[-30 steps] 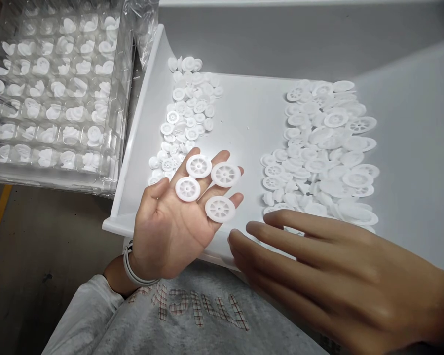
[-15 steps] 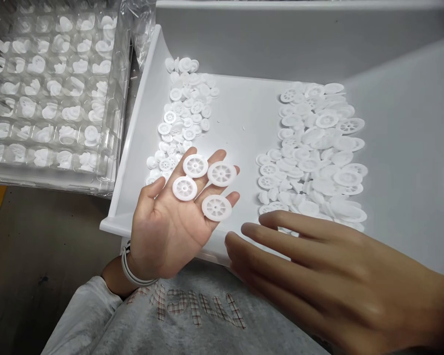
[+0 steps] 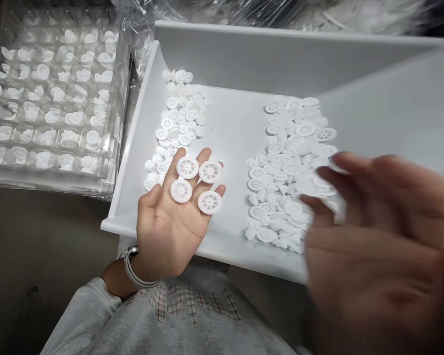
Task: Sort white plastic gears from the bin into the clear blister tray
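My left hand (image 3: pixel 173 222) is palm up over the tray's front edge, fingers spread. It bears several white spoked plastic wheels (image 3: pixel 210 202) lying flat on the fingers. To the right, my right hand (image 3: pixel 385 236) is raised, blurred by motion, its fingers loosely bent and apart; I see nothing in it. It covers part of a large pile of white plastic wheels (image 3: pixel 292 158) in the light grey tray (image 3: pixel 237 56). Behind my left fingertips lies a second pile of smaller-looking white wheels (image 3: pixel 185 116), along the tray's left side.
Left of the tray stands a stack of clear plastic blister trays (image 3: pixel 52 98), their pockets holding white parts. Crumpled clear plastic film (image 3: pixel 214 10) lies behind the tray. The tray has raised walls at the left and back.
My right hand has lifted and swung right, away from my left hand, its palm now showing. My left hand keeps the wheels on its fingers. The view has shifted slightly.
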